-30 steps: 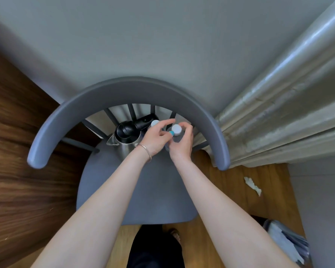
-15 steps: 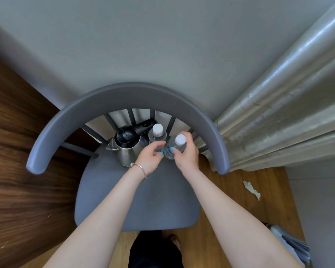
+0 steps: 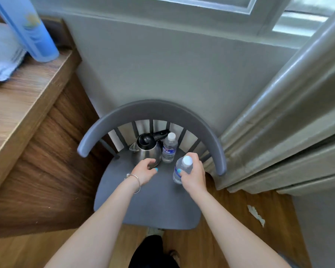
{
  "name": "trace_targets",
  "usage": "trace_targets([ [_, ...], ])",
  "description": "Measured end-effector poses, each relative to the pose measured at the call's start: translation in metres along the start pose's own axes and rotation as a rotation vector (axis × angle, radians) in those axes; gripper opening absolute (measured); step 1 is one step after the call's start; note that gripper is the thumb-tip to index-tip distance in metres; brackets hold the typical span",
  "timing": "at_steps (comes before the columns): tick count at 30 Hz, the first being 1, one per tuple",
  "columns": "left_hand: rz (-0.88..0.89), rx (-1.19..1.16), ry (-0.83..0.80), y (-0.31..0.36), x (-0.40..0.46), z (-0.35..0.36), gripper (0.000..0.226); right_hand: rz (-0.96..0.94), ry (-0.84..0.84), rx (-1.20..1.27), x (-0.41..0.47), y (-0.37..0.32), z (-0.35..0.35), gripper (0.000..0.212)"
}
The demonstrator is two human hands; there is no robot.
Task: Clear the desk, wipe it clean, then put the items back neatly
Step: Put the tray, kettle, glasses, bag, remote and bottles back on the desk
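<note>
grey chair (image 3: pixel 143 206) | right grip (image 3: pixel 193 175) holds bottle (image 3: pixel 182 169) | kettle (image 3: pixel 146 151)

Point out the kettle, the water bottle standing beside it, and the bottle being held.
kettle (image 3: pixel 146 151), head view, on its steel body.
standing water bottle (image 3: pixel 169 149), head view, on its label.
held water bottle (image 3: pixel 187 161), head view, on its white cap.

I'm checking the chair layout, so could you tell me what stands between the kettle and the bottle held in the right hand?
In the head view, a second water bottle stands upright on the chair seat, beside the kettle and apart from the held bottle.
</note>
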State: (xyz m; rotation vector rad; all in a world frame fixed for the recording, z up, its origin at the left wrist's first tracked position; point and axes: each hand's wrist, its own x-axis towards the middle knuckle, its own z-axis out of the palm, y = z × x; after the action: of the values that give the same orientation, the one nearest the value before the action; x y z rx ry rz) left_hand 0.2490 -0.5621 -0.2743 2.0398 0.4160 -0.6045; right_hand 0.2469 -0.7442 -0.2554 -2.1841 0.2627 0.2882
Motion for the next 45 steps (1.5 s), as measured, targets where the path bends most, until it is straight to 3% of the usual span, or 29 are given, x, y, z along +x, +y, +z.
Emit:
trace_targets([
  [5, 0.053, 0.068, 0.071, 0.024, -0.056, -0.046, 0.053, -0.079, -0.060, -0.010, -0.040, -0.047, -0.013, 0.052],
  [11, 0.125, 0.361, 0.163, 0.049, -0.113, -0.110, 0.056, -0.178, -0.098, 0.006, -0.085, -0.109, -0.024, 0.053],
  [21, 0.280, 0.547, 0.385, 0.070, -0.228, -0.219, 0.064, -0.333, -0.037, 0.032, -0.143, -0.227, -0.025, 0.051],
  [24, 0.294, 0.564, 0.438, 0.057, -0.262, -0.248, 0.062, -0.391, -0.029, 0.086, -0.164, -0.264, -0.022, 0.050],
  [29, 0.315, 0.586, 0.561, 0.030, -0.306, -0.289, 0.076, -0.500, -0.060, 0.156, -0.197, -0.326, -0.006, 0.052],
  [36, 0.290, 0.603, 0.676, -0.026, -0.352, -0.351, 0.083, -0.596, -0.161, 0.230, -0.235, -0.402, 0.051, 0.050],
  [45, 0.044, 0.529, 0.679, -0.116, -0.368, -0.432, 0.077, -0.582, -0.205, 0.301, -0.243, -0.480, 0.139, 0.046],
])
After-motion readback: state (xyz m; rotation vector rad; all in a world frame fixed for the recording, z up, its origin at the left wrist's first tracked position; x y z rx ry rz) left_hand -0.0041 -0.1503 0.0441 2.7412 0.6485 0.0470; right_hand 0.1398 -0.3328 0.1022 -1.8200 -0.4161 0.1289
